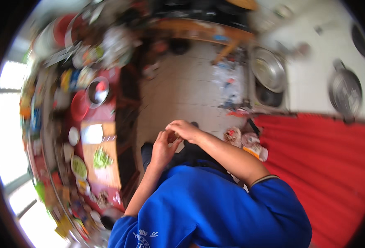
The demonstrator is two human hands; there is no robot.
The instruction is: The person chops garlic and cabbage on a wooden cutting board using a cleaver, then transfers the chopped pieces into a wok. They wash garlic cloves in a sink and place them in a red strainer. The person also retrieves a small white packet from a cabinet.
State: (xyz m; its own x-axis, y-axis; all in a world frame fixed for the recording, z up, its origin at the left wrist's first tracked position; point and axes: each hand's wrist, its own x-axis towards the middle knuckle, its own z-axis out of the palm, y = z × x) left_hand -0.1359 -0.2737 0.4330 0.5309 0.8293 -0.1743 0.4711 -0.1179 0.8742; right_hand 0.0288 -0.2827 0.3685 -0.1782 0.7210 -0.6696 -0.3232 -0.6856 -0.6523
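Observation:
My left hand [163, 148] and my right hand [184, 129] meet in front of my body, over the tiled floor. Between them is a small brownish object [172, 136], mostly covered by the fingers and too blurred to name. The left hand cups it from the side, while the right hand's fingers lie over its top. To the left, a wooden cutting board [105, 174] bears a pile of chopped green vegetable [101, 158] and a cleaver with a wide, bright blade [92, 134].
Left counter: a plate of shredded greens [78, 168], a metal pot [97, 92], a red basin [79, 105]. Right: a sink holding a metal basin [268, 69], a colander [345, 91] on the white counter, a red corrugated surface [319, 155]. Plastic bags [252, 142] lie near my right arm.

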